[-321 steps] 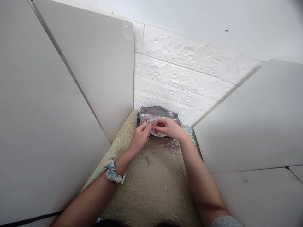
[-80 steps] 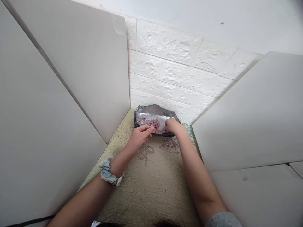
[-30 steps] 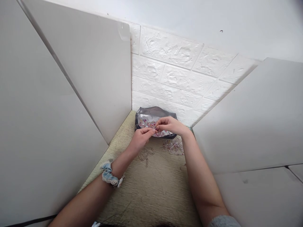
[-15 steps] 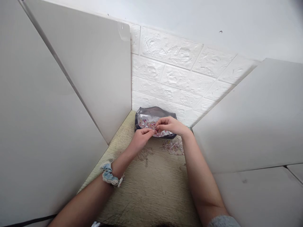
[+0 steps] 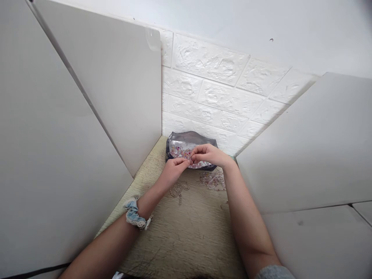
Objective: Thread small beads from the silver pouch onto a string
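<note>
My left hand (image 5: pixel 173 170) and my right hand (image 5: pixel 209 154) meet with pinched fingertips over the front of an open dark pouch (image 5: pixel 190 136) with a silvery lining. Whatever sits between the fingertips is too small to make out. Inside the pouch lie many small pink, orange and purple beads (image 5: pixel 179 150). Just below my left hand, a looped strand of clear beads (image 5: pixel 179 189) rests on the table. More pale pink and lilac beads (image 5: pixel 212 180) are heaped under my right wrist, partly hidden by the forearm.
The pale yellowish, scratched tabletop (image 5: pixel 186 232) narrows toward a white brick-patterned wall (image 5: pixel 215 85). White panels stand close on both sides, a left panel (image 5: pixel 116 89) and a right panel (image 5: pixel 305 155). A blue scrunchie (image 5: pixel 136 214) circles my left wrist.
Almost nothing differs. Both hands keep their pinch in the same spot over the pouch, with only slight finger movement.
</note>
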Motion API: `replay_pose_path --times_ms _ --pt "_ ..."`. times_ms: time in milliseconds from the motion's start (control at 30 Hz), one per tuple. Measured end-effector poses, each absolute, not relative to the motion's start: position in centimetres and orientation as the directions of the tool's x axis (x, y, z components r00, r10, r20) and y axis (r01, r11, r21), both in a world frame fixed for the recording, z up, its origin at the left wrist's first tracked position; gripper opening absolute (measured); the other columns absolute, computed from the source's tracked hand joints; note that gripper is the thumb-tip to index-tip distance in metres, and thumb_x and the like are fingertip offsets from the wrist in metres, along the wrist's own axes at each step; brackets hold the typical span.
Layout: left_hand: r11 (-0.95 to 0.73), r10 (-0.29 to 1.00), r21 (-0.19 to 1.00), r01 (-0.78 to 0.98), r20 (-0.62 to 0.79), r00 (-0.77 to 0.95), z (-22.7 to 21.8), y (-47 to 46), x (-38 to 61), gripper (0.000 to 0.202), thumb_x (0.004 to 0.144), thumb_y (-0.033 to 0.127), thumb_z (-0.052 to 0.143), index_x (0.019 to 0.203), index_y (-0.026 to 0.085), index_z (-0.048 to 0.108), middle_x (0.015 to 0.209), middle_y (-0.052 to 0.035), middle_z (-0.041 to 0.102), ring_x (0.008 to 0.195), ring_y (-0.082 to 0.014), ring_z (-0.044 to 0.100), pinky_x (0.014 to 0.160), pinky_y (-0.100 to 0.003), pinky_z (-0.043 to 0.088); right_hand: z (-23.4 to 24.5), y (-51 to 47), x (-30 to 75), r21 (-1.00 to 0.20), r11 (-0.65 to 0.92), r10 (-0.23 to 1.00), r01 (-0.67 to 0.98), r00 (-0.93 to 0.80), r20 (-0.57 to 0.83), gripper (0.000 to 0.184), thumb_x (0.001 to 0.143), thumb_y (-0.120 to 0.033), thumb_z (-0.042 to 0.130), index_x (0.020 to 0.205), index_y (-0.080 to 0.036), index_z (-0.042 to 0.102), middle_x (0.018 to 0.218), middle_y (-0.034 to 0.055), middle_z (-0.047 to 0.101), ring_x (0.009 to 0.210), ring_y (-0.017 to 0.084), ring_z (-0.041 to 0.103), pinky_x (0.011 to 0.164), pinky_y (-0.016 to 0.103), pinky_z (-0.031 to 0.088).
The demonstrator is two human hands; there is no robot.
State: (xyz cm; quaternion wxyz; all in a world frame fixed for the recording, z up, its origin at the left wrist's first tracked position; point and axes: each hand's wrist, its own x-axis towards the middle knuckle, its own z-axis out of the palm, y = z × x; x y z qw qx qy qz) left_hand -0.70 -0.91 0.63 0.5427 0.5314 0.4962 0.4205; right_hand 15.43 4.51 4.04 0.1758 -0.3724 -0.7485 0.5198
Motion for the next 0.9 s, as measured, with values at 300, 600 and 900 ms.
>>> replay_pose_path --times_ms 300,600,900 --pt "0.088 0.984 0.994 0.062 -0.096 0.147 0.73 -0.98 -0.65 0.027 0.067 0.034 0.054 0.073 0.012 0.067 0.037 0.0049 0.037 0.042 -0.0076 0.034 0.045 -0.021 0.027 4.07 4.46 15.49 -0.902 0.182 0.742 0.391 -0.656 -0.135 0.014 0.071 -0.028 0.053 0.076 -0.015 0.058 0.073 0.0016 0.058 0.065 0.009 0.051 0.063 0.024 0.042" --pt "0.085 0.984 0.993 0.080 -0.096 0.151 0.67 -0.96 -0.70 0.025 0.067 0.035 0.053 0.067 0.012 0.064 0.037 0.0064 0.032 0.041 -0.0066 0.030 0.046 -0.021 0.026 4.09 4.47 15.53 -0.910 0.175 0.741 0.375 -0.659 -0.129 0.014 0.072 -0.028 0.053 0.076 -0.015 0.058 0.074 0.0019 0.059 0.066 0.010 0.052 0.064 0.024 0.042" --pt "0.093 0.984 0.991 0.095 -0.106 0.143 0.76 -0.97 -0.64 0.025 0.065 0.035 0.053 0.064 0.012 0.062 0.038 0.0062 0.032 0.041 -0.0063 0.028 0.044 -0.020 0.024 4.21 4.36 15.57 -0.915 0.169 0.747 0.367 -0.653 -0.123 0.015 0.071 -0.028 0.053 0.076 -0.014 0.058 0.074 0.0020 0.059 0.066 0.010 0.052 0.064 0.024 0.042"
